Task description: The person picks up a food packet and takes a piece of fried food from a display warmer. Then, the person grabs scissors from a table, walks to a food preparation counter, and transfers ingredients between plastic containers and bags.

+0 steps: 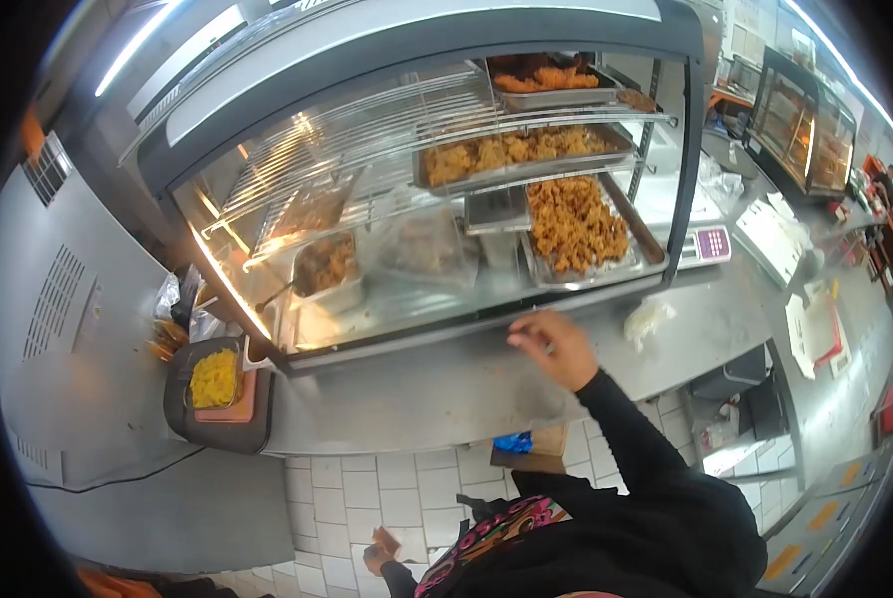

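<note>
My right hand [558,349] reaches over the steel counter [417,384], just below the front edge of a glass food warmer [422,58]. Its fingers are loosely bent with the thumb apart, and nothing shows in them. Closest to it inside the warmer is a metal tray of fried pieces [578,227]. Low by my body, over the tiled floor, my left hand [375,560] is closed on a small flat reddish-brown piece [386,541]; what it is cannot be made out.
Higher in the warmer are trays of fried food [511,151] and orange pieces [544,80]. A crumpled plastic bag [650,321] lies on the counter, with a scale [708,246] behind. A container of yellow food [215,379] stands at left. An open red-and-white box [815,334] is at right.
</note>
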Available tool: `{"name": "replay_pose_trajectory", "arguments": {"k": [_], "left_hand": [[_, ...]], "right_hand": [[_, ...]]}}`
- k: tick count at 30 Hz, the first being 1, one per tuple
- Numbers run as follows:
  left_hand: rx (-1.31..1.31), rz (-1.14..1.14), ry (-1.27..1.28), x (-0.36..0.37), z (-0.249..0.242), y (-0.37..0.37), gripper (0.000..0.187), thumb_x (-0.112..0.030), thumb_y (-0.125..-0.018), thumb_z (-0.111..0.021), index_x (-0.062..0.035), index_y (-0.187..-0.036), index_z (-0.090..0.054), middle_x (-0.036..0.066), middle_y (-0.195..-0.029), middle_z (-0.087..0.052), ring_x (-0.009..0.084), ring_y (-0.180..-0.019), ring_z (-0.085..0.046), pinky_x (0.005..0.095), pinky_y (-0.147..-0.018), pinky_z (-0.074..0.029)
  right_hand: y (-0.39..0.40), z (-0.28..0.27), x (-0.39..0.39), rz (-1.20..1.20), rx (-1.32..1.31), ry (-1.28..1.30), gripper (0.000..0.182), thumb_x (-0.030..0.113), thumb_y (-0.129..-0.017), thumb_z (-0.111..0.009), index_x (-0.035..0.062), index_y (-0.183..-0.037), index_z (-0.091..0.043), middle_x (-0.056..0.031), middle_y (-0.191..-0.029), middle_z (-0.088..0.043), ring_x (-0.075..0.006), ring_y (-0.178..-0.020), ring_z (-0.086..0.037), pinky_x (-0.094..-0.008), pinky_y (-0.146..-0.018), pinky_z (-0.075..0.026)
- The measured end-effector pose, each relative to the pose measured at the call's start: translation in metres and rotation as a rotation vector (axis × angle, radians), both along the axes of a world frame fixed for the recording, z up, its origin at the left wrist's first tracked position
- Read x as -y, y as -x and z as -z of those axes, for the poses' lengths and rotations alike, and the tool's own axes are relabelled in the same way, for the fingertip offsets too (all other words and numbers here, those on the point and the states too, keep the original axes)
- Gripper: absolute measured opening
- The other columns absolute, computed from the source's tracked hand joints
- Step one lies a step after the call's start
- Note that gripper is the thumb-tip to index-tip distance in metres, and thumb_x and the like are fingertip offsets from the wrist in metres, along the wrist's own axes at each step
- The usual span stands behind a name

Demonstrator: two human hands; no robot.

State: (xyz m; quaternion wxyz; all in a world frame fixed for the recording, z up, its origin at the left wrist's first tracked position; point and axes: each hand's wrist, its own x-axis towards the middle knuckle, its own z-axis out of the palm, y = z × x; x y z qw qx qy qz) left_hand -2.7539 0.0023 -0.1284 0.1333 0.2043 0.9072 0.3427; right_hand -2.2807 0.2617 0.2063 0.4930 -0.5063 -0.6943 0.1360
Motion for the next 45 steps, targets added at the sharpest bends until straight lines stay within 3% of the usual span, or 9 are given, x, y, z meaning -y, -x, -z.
{"name": "replay_pose_trajectory", "arguments": {"k": [5,10,14,18,23,33,36,41,45], "left_hand": [[-0.332,-0.016,0.173,-0.008,0.018,-0.069,0.014,-0.021,-0.073,-0.071,-0.0089,-0.074,-0.064,0.007,-0.069,-0.066,0.0244,-0.063,-0.062,0.0356,-0.06,-0.049],[-0.162,-0.086,0.223,0.005,0.018,-0.154,0.014,-0.022,-0.074,-0.07,-0.0084,-0.076,-0.065,0.008,-0.071,-0.066,0.0248,-0.065,-0.062,0.036,-0.06,-0.049],[-0.097,-0.177,0.251,0.027,0.018,-0.188,0.015,-0.022,-0.074,-0.07,-0.008,-0.077,-0.065,0.008,-0.072,-0.066,0.0252,-0.066,-0.063,0.0363,-0.061,-0.049],[-0.038,-0.272,0.262,0.051,0.019,-0.212,0.015,-0.022,-0.074,-0.07,-0.0076,-0.078,-0.065,0.009,-0.073,-0.066,0.0255,-0.067,-0.063,0.0366,-0.062,-0.05],[0.018,-0.381,0.244,0.068,0.026,-0.228,0.016,-0.022,-0.074,-0.07,-0.0071,-0.079,-0.066,0.01,-0.075,-0.066,0.0259,-0.068,-0.063,0.037,-0.062,-0.05],[0.049,-0.506,0.033,0.026,0.034,-0.212,0.015,-0.018,-0.073,-0.07,-0.006,-0.08,-0.066,0.01,-0.077,-0.067,0.0267,-0.069,-0.064,0.0376,-0.064,-0.049],[0.058,-0.497,0.106,0.032,0.03,-0.214,0.017,-0.02,-0.074,-0.07,-0.0059,-0.082,-0.066,0.011,-0.078,-0.067,0.0256,-0.07,-0.063,0.0374,-0.064,-0.049],[0.039,-0.478,0.186,0.037,0.032,-0.224,0.033,-0.037,-0.07,-0.068,-0.0037,-0.074,-0.065,0.012,-0.069,-0.064,0.0263,-0.062,-0.062,0.0383,-0.057,-0.047],[0.016,-0.479,0.213,0.042,0.036,-0.225,0.048,-0.05,-0.068,-0.066,-0.002,-0.068,-0.065,0.012,-0.061,-0.063,0.0268,-0.056,-0.061,0.039,-0.052,-0.046]], "right_hand": [[-0.088,-0.081,-0.066,0.184,0.12,-0.228,0.011,0.012,-0.081,-0.066,0.0046,-0.088,-0.062,-0.0064,-0.08,-0.06,-0.0213,-0.071,-0.056,-0.0313,-0.064,-0.046],[-0.12,-0.12,-0.139,0.143,0.4,-0.43,0.012,0.004,-0.086,-0.056,0.0014,-0.097,-0.058,-0.0138,-0.09,-0.06,-0.0312,-0.088,-0.055,-0.0382,-0.078,-0.045],[-0.136,-0.12,-0.186,0.269,0.595,-0.277,0.021,0.014,-0.093,-0.045,-0.0014,-0.099,-0.058,-0.0181,-0.094,-0.06,-0.0352,-0.09,-0.055,-0.0415,-0.084,-0.044],[-0.153,-0.114,-0.216,0.232,0.838,-0.131,0.036,0.028,-0.097,-0.036,0.0002,-0.102,-0.058,-0.019,-0.086,-0.061,-0.0366,-0.083,-0.058,-0.044,-0.078,-0.047],[-0.147,-0.111,-0.221,0.175,0.828,-0.059,0.045,0.035,-0.1,-0.027,0.0042,-0.111,-0.058,-0.0196,-0.078,-0.062,-0.0381,-0.087,-0.055,-0.0458,-0.082,-0.044],[-0.137,-0.103,-0.227,0.267,0.752,-0.167,0.03,0.03,-0.095,-0.04,0.0076,-0.097,-0.059,-0.015,-0.084,-0.064,-0.035,-0.086,-0.058,-0.0463,-0.082,-0.044],[-0.14,-0.103,-0.219,0.137,0.471,-0.158,0.016,0.021,-0.091,-0.05,0.0082,-0.094,-0.058,-0.0167,-0.085,-0.063,-0.0359,-0.084,-0.058,-0.0463,-0.077,-0.045],[-0.146,-0.098,-0.217,0.136,0.31,-0.212,0.01,0.013,-0.088,-0.055,0.007,-0.096,-0.058,-0.0165,-0.083,-0.061,-0.0357,-0.082,-0.058,-0.0453,-0.068,-0.047],[-0.145,-0.097,-0.216,0.221,0.375,-0.358,0.012,0.015,-0.089,-0.054,0.0063,-0.097,-0.058,-0.0162,-0.086,-0.062,-0.0364,-0.083,-0.058,-0.0454,-0.073,-0.046]]}}
